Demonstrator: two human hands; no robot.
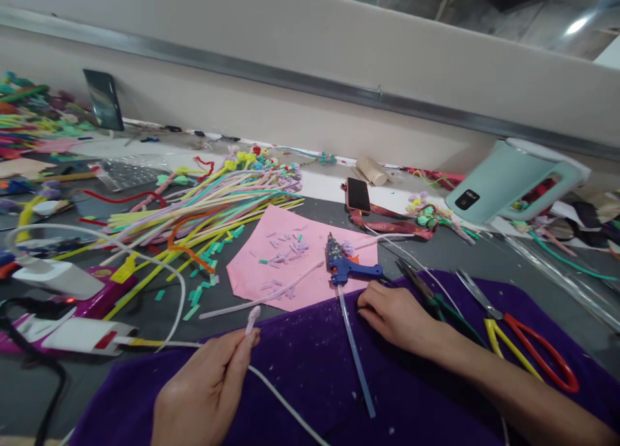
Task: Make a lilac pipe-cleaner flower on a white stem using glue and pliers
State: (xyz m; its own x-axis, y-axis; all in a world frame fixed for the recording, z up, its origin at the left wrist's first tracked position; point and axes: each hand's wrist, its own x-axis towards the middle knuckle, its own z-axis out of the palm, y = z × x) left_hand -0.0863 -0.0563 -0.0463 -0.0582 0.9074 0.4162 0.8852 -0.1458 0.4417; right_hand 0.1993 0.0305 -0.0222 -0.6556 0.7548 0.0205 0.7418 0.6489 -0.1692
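My left hand is closed in a pinch on a short pale lilac pipe cleaner, whose thicker fuzzy tip points up. Most of its lower part is hidden by my fingers. My right hand rests on the purple cloth, fingers curled together; whatever may be in them is hidden. Just beyond it lies a blue glue gun, with a long clear glue stick running out of its back. Under the gun is a pink sheet bearing small lilac cut pieces and another lilac pipe cleaner.
Pliers and red-and-yellow-handled scissors lie at right. Behind stand a mint kettle and a phone. Left are bundled pipe cleaners, green scraps and a purple power strip with cables.
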